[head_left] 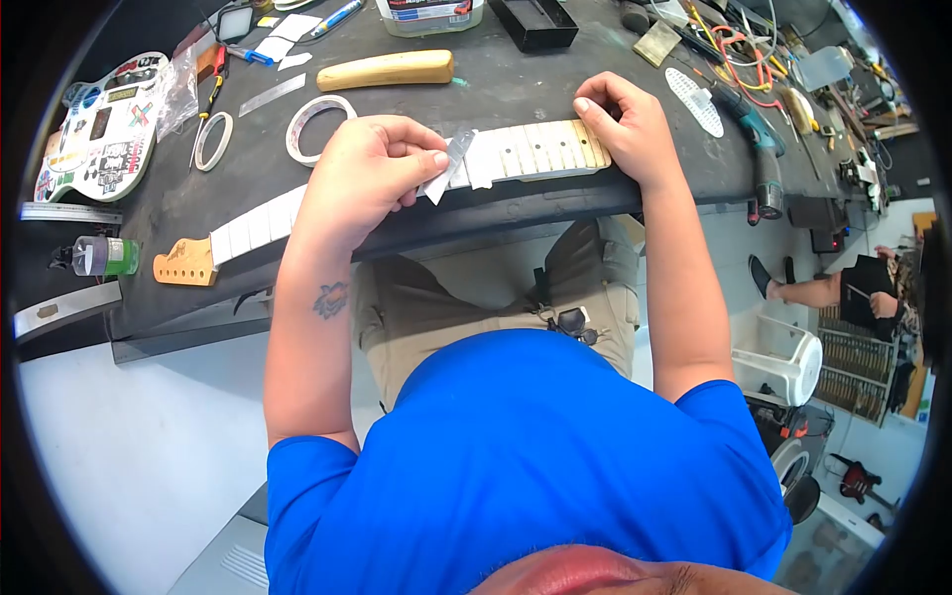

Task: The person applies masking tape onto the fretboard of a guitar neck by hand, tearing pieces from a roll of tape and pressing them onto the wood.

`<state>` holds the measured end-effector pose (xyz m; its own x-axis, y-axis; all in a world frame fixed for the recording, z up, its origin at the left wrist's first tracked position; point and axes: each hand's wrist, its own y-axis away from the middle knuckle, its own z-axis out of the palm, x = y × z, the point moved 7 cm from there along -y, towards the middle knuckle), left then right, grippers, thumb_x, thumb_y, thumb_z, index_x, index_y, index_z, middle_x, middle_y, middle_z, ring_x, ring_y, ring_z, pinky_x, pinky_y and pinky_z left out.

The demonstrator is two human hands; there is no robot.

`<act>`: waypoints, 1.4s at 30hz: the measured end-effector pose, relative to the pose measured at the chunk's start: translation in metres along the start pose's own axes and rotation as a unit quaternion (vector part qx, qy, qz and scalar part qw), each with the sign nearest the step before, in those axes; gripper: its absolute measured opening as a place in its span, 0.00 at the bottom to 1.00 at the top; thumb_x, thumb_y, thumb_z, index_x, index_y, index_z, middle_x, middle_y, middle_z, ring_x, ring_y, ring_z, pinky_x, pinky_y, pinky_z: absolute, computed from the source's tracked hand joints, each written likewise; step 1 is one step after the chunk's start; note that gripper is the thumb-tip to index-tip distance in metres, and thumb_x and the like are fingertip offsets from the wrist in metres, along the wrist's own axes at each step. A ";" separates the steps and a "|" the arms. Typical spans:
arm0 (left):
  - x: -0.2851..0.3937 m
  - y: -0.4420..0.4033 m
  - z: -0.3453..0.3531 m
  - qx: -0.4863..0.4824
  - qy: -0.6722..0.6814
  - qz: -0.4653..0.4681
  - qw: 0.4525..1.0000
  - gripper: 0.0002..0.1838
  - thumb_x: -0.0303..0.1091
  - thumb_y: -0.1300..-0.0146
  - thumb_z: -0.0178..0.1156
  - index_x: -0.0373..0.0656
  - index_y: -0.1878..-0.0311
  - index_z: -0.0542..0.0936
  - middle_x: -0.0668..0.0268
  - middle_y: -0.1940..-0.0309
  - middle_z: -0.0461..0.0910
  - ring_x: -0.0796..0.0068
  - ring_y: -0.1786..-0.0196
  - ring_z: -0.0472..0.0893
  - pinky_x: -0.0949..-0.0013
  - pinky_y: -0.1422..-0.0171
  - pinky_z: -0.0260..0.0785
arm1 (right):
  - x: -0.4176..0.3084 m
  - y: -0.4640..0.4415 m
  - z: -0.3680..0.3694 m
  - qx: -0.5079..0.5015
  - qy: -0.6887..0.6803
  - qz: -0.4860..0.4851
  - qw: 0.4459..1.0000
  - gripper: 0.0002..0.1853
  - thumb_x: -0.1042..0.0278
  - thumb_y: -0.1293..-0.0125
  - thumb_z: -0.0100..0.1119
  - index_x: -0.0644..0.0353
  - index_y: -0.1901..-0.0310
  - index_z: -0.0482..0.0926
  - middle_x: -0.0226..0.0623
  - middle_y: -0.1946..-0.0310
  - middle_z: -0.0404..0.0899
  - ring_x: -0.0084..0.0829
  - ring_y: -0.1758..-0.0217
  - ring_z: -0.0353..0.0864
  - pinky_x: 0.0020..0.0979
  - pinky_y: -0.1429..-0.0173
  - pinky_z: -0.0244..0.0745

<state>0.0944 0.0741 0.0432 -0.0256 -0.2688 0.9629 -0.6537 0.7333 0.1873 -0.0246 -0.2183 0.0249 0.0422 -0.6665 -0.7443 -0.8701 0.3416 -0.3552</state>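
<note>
A guitar neck lies along the front edge of the dark bench, its headstock (pixel 185 264) at the left. White tape (pixel 253 226) covers much of the fretboard; bare wood with dots (pixel 555 149) shows at the right end. Between thumb and fingers, my left hand (pixel 382 164) pinches a small metal strip (pixel 459 154), held over the fretboard near the edge of the tape. A loose white tape end hangs just below it. My right hand (pixel 630 127) rests at the bare end of the neck, fingers curled around that end, partly hidden.
Behind the neck are a tape roll (pixel 319 129), a wooden block (pixel 385 69) and a metal ruler (pixel 272 94). A stickered guitar body (pixel 104 129) lies left, a green bottle (pixel 106 256) below it. A rotary tool (pixel 759 149) lies right. Another person (pixel 843 290) is far right.
</note>
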 end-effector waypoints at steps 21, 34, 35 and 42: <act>0.024 0.050 0.033 0.007 -0.177 0.009 0.984 0.11 0.26 0.31 0.73 0.30 0.50 0.92 0.64 0.66 0.92 0.83 0.64 0.83 0.71 0.58 0.77 | 0.007 -0.003 0.000 -0.012 -0.008 0.013 1.000 0.14 0.57 0.24 0.74 0.61 0.52 0.91 0.37 0.59 0.95 0.31 0.55 0.92 0.35 0.45 0.85; 0.032 0.042 0.008 -0.002 -0.142 0.033 0.989 0.08 0.25 0.27 0.73 0.30 0.50 0.91 0.73 0.68 0.88 0.88 0.66 0.79 0.75 0.63 0.69 | 0.006 -0.002 0.001 -0.004 -0.006 0.001 1.000 0.11 0.63 0.22 0.73 0.63 0.51 0.89 0.27 0.62 0.90 0.18 0.59 0.84 0.27 0.51 0.80; 0.029 0.042 0.010 -0.004 -0.143 0.032 0.989 0.08 0.25 0.27 0.73 0.30 0.50 0.91 0.73 0.67 0.88 0.88 0.66 0.79 0.75 0.63 0.70 | 0.005 -0.002 0.001 -0.005 -0.007 0.001 1.000 0.10 0.63 0.22 0.73 0.63 0.51 0.89 0.27 0.62 0.90 0.18 0.59 0.84 0.27 0.51 0.80; 0.028 0.044 0.022 -0.016 -0.160 0.027 0.987 0.08 0.25 0.27 0.72 0.31 0.50 0.92 0.70 0.66 0.89 0.86 0.65 0.81 0.73 0.59 0.75 | 0.014 -0.003 0.001 -0.008 -0.009 0.022 1.000 0.14 0.56 0.24 0.74 0.60 0.51 0.91 0.36 0.58 0.95 0.32 0.54 0.92 0.36 0.45 0.85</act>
<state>0.0486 0.0850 0.0738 -0.3012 -0.4086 0.8616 -0.6210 0.7697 0.1479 -0.0206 -0.2275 0.0151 0.0123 -0.6389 -0.7692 -0.8791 0.3596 -0.3128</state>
